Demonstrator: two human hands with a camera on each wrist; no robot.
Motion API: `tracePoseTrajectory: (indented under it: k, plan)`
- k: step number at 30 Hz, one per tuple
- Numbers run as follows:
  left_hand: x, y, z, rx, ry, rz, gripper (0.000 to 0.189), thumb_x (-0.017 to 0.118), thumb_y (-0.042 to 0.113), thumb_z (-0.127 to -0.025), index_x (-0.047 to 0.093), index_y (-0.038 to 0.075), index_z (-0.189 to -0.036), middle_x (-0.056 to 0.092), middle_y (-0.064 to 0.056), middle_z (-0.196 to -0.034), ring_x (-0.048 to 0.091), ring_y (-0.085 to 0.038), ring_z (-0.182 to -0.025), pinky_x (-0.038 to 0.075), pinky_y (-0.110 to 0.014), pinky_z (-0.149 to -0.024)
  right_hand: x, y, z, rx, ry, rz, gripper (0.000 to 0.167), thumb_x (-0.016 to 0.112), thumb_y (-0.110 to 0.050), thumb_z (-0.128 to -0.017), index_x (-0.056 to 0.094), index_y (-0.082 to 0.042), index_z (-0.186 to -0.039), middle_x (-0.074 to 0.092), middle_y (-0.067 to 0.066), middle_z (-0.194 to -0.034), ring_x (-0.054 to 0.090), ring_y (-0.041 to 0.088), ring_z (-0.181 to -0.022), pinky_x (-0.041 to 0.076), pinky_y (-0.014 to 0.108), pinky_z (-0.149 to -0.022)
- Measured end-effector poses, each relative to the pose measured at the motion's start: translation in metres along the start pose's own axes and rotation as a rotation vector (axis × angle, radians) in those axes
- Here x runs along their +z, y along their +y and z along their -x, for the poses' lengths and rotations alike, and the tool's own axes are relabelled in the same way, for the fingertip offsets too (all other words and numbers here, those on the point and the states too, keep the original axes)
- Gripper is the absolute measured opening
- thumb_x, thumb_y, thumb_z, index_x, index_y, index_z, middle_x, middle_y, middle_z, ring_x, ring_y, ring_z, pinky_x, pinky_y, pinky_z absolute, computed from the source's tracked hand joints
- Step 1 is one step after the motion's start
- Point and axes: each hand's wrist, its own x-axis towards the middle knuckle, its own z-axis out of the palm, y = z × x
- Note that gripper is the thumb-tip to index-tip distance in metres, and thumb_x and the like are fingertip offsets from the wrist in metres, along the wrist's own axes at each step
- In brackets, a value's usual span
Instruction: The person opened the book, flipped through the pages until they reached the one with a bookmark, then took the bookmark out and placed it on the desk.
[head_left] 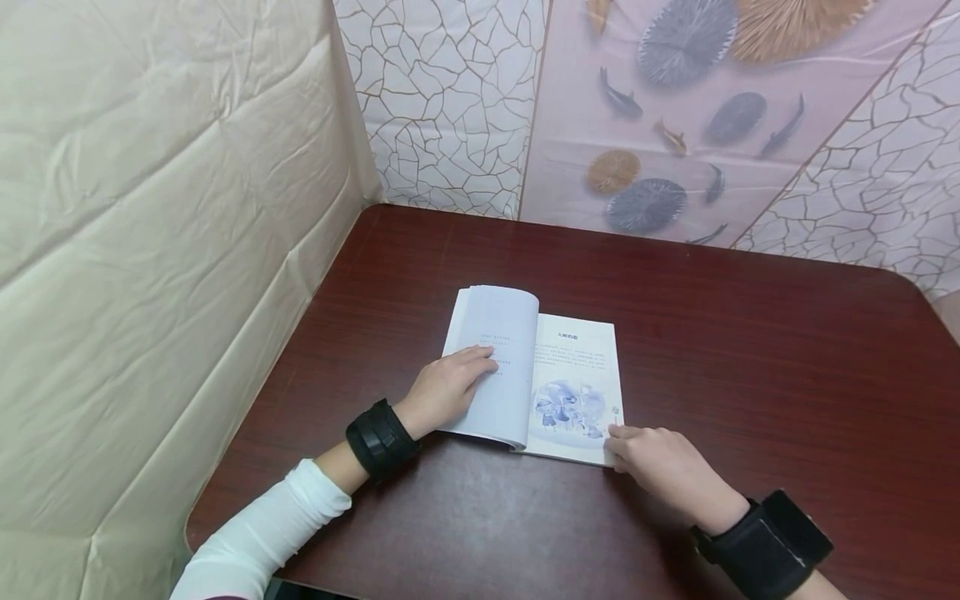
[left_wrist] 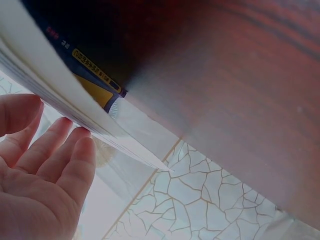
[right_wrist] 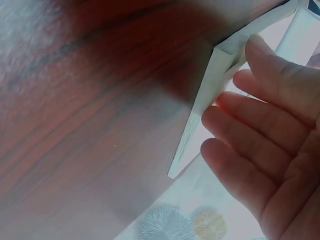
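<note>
An open book (head_left: 573, 387) lies on the table, with printed text and a blue illustration on its right page. Its left page (head_left: 501, 317) curves up toward the spine. My left hand (head_left: 447, 389) rests on that left page, fingers extended over the lines of print. In the left wrist view, the left fingers (left_wrist: 75, 155) lie against the pages, and part of a dark blue and yellow cover (left_wrist: 95, 82) shows beneath. At the lower right corner, my right hand (head_left: 663, 462) pinches the page edges between thumb (right_wrist: 259, 46) and index finger.
The dark reddish-brown table (head_left: 750, 358) extends around the book. A cream cloth (head_left: 165, 250) hangs along the left side. Behind the table stands a wall covering with a crackle pattern (head_left: 450, 100) and a pink panel (head_left: 570, 108). Each wrist wears a black band (head_left: 381, 437).
</note>
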Motion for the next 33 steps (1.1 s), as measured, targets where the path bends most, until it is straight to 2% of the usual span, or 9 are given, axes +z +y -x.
tracePoseTrajectory:
  k: [7,10,14,16,18,21,25,27,33]
  plan:
    - [0.0,0.0,-0.001,0.001,0.0,-0.006,0.024,0.054,0.009,-0.086,0.063,0.013,-0.108,0.055,-0.002,-0.124,0.049,-0.013,-0.117,0.043,-0.029,-0.092,0.0,0.001,0.001,0.038,0.005,0.007,0.026,0.061,0.005,-0.071,0.057,-0.017,-0.058,0.069,0.008,-0.091,0.064,0.021,-0.062,0.032,0.022,-0.04]
    - [-0.001,0.001,-0.001,0.004,-0.001,-0.004,0.025,0.054,0.009,-0.086,0.063,0.013,-0.108,0.055,-0.003,-0.124,0.049,-0.014,-0.117,0.043,-0.03,-0.092,0.001,0.0,0.001,0.038,0.048,0.04,0.02,0.062,0.003,-0.07,0.056,-0.014,-0.061,0.066,0.002,-0.071,0.054,0.011,-0.05,0.033,0.023,-0.04]
    - [-0.001,0.001,-0.001,0.003,-0.006,-0.006,0.025,0.053,0.009,-0.086,0.062,0.013,-0.109,0.055,-0.003,-0.125,0.049,-0.014,-0.117,0.043,-0.03,-0.093,0.002,0.0,0.0,0.025,0.162,0.062,0.028,0.062,0.001,-0.07,0.043,-0.016,-0.057,0.043,-0.008,-0.053,0.032,0.004,-0.045,0.027,0.02,-0.039]
    - [-0.001,0.001,-0.001,0.004,-0.009,-0.006,0.025,0.053,0.009,-0.086,0.062,0.013,-0.109,0.054,-0.003,-0.125,0.049,-0.014,-0.118,0.042,-0.03,-0.093,0.003,0.001,-0.001,0.015,0.25,0.055,0.027,0.061,0.001,-0.068,0.041,-0.015,-0.059,0.041,-0.007,-0.055,0.032,0.005,-0.048,0.027,0.02,-0.039]
    - [-0.001,0.002,-0.002,0.003,-0.014,-0.008,0.025,0.054,0.009,-0.086,0.062,0.013,-0.109,0.054,-0.003,-0.125,0.048,-0.014,-0.118,0.042,-0.03,-0.093,0.004,0.001,-0.002,0.026,0.342,0.036,0.022,0.063,0.0,-0.066,0.045,-0.012,-0.063,0.051,-0.002,-0.062,0.044,0.009,-0.053,0.034,0.023,-0.04]
    - [-0.002,0.002,-0.002,0.004,-0.015,-0.006,0.025,0.054,0.009,-0.086,0.062,0.013,-0.11,0.054,-0.003,-0.125,0.048,-0.014,-0.118,0.042,-0.03,-0.093,0.002,-0.001,-0.003,0.143,0.437,-0.002,0.018,0.067,-0.005,-0.065,0.053,-0.006,-0.076,0.063,0.011,-0.087,0.061,0.022,-0.073,0.046,0.034,-0.047]
    - [-0.004,0.003,-0.001,0.005,-0.015,-0.009,0.026,0.054,0.01,-0.086,0.062,0.013,-0.11,0.054,-0.003,-0.125,0.048,-0.015,-0.118,0.042,-0.03,-0.094,-0.004,-0.006,-0.007,0.39,0.371,-0.118,0.033,0.067,-0.016,-0.072,0.056,0.001,-0.098,0.06,0.021,-0.107,0.061,0.034,-0.089,0.049,0.046,-0.058]
    - [-0.004,0.003,-0.001,0.001,-0.019,-0.006,0.026,0.054,0.01,-0.086,0.062,0.013,-0.111,0.054,-0.003,-0.125,0.048,-0.015,-0.118,0.042,-0.03,-0.094,-0.005,-0.009,-0.009,0.43,0.302,-0.176,0.039,0.065,-0.017,-0.075,0.055,0.001,-0.108,0.059,0.021,-0.11,0.061,0.033,-0.089,0.048,0.047,-0.061]
    - [-0.004,0.003,-0.001,-0.001,-0.018,0.026,0.025,0.054,0.01,-0.086,0.063,0.012,-0.109,0.055,-0.002,-0.124,0.048,-0.015,-0.118,0.041,-0.03,-0.095,0.006,-0.02,-0.018,0.198,0.246,-0.254,0.053,0.064,-0.029,-0.079,0.046,-0.007,-0.124,0.055,0.013,-0.12,0.056,0.026,-0.104,0.049,0.043,-0.075]
